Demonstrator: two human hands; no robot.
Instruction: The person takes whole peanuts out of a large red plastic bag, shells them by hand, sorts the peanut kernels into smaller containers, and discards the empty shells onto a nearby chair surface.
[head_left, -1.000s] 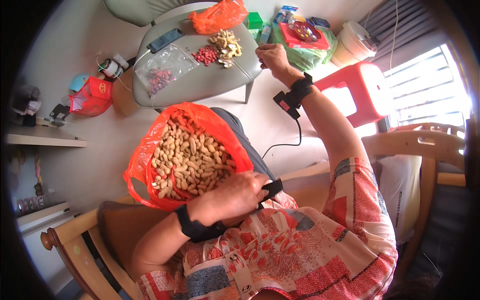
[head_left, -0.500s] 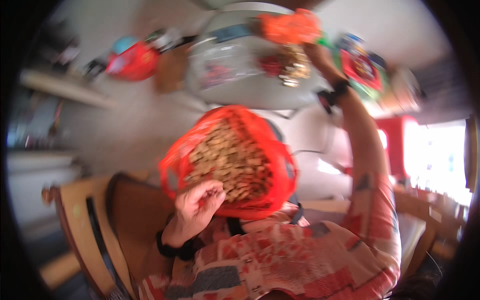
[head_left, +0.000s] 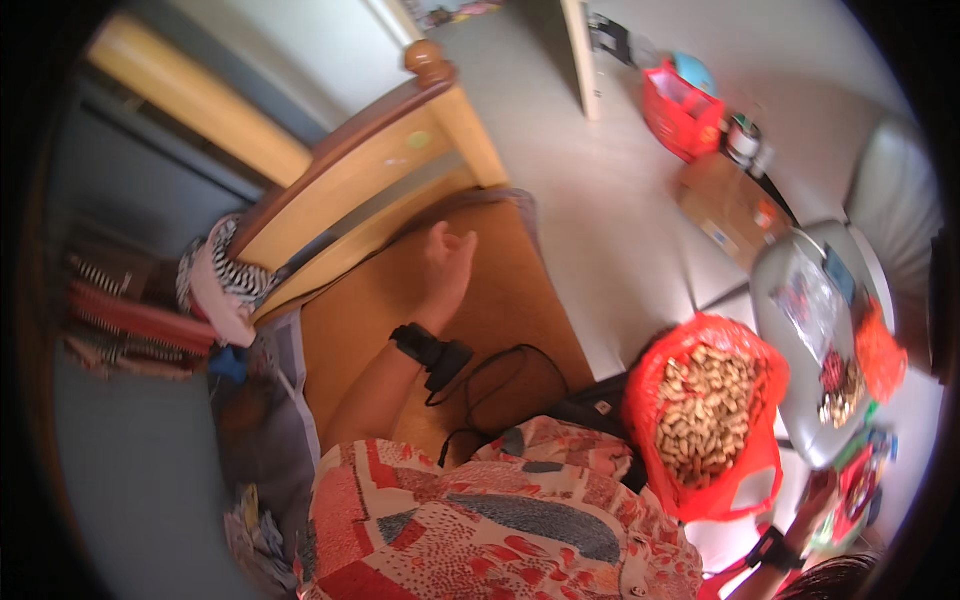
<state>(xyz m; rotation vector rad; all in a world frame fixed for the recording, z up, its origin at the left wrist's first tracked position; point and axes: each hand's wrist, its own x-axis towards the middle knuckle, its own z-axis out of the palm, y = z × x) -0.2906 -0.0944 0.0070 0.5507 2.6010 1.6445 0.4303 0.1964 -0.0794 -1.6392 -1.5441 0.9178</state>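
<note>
The left hand point(head_left: 449, 272) is hovering over a brown mat point(head_left: 530, 300) near the mat's upper edge; its grip is standing spread, a gap showing between the raised digits. A black wrist strap point(head_left: 418, 345) is encircling that wrist, and a thin black cable point(head_left: 512, 350) is lying in loops on the mat, toward its lower right corner. The right hand point(head_left: 818, 500) is hanging dim and blurred just beyond the lower end of a grey chair seat point(head_left: 800, 405), near a red box point(head_left: 858, 482); whether its grip is spread or pressed together, I cannot tell. A red plastic bag point(head_left: 645, 395), its mouth gaping, is sitting between the mat's right edge and the chair seat's left edge, well apart from the left hand, and is holding a heap of unshelled peanuts point(head_left: 705, 415); what is bearing it, I cannot tell. On the chair seat, a clear plastic bag point(head_left: 808, 305) is lying toward the upper left edge, a phone point(head_left: 840, 273) is resting by the upper right edge, and red kernels point(head_left: 832, 370) are lying beside a pile of pale shells point(head_left: 842, 402) toward the lower right. A crumpled orange bag point(head_left: 882, 355) is overlapping the right edge. Farther out, a cardboard box point(head_left: 735, 210) and a red carrier bag point(head_left: 685, 110) are standing on the floor point(head_left: 590, 240), and a wooden rail point(head_left: 380, 160) is running along the mat's upper left edge.
</note>
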